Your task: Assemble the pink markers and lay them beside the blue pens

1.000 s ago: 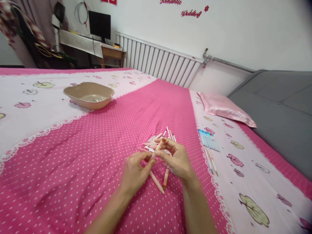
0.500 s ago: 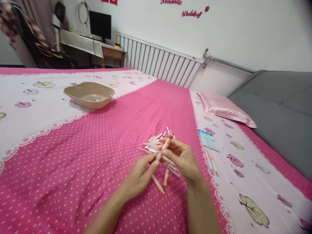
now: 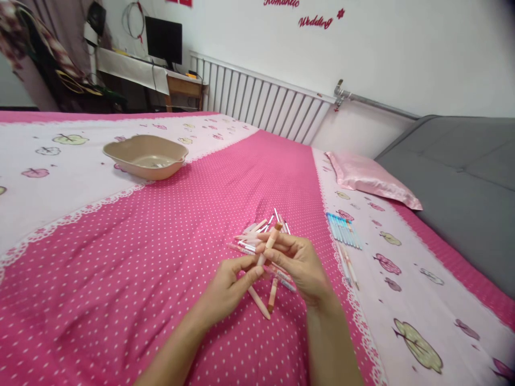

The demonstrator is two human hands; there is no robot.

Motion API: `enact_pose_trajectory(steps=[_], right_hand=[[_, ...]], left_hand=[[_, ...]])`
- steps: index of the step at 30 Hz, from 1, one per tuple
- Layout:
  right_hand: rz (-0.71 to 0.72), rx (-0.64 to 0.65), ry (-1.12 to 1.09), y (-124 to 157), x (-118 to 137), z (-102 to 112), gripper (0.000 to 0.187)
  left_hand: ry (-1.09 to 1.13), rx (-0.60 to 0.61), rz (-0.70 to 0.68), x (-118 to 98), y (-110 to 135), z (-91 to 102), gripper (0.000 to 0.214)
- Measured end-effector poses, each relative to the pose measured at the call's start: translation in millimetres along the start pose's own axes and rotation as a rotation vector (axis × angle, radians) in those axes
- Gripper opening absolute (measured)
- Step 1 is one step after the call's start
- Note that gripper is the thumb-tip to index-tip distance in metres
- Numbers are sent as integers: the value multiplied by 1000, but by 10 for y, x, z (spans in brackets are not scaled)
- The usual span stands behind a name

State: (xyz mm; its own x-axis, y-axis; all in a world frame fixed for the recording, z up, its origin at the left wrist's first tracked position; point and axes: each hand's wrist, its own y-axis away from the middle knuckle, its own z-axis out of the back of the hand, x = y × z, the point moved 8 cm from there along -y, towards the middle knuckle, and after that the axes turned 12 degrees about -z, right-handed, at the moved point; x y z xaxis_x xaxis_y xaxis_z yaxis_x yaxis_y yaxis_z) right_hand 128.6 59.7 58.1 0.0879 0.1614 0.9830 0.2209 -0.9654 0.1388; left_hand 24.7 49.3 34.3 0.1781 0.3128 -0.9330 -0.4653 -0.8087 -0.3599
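Left hand point(image 3: 229, 284): grip pinching pale lower end of brown-tipped pen point(image 3: 272, 239). Right hand point(image 3: 301, 268): grip pinching same pen higher up. Pen tilted between hands, brown end up, above bed point(image 3: 161, 279). Best handling, likely: both grips in line with barrel, pressure light, any pull or twist straight along it, clear of loose pens point(image 3: 250, 236) beyond. Basin point(image 3: 148, 170) well apart, farther left.

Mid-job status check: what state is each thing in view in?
Held pen: tilted, brown end up
Left hand: pinching the held pen's lower end
Right hand: gripping it farther up
Loose pens: heaped at various angles
Blue-ended pens: side by side
Basin: upright, open-topped
Pillow: lying flat
Monitor: screen dark
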Motion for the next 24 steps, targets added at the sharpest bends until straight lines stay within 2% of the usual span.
enact_pose_trajectory(steps=[5, 12, 20, 22, 24], right_hand=[[18, -55, 22, -42, -33, -36, 27], [5, -121, 16, -83, -45, -57, 32], [15, -127, 86, -77, -17, -137, 33], [-8, -126, 125, -63, -6, -87, 41], [-24, -145, 154, -63, -15, 53, 47]], left_hand=[[-146, -165, 18, 58, -1, 155, 24], [-276, -292, 17, 24, 50, 259, 21], [-333, -342, 103, 34, 67, 299, 19], [-324, -348, 101, 39, 67, 312, 18], [-311, -373, 93, 48, 72, 351, 19]])
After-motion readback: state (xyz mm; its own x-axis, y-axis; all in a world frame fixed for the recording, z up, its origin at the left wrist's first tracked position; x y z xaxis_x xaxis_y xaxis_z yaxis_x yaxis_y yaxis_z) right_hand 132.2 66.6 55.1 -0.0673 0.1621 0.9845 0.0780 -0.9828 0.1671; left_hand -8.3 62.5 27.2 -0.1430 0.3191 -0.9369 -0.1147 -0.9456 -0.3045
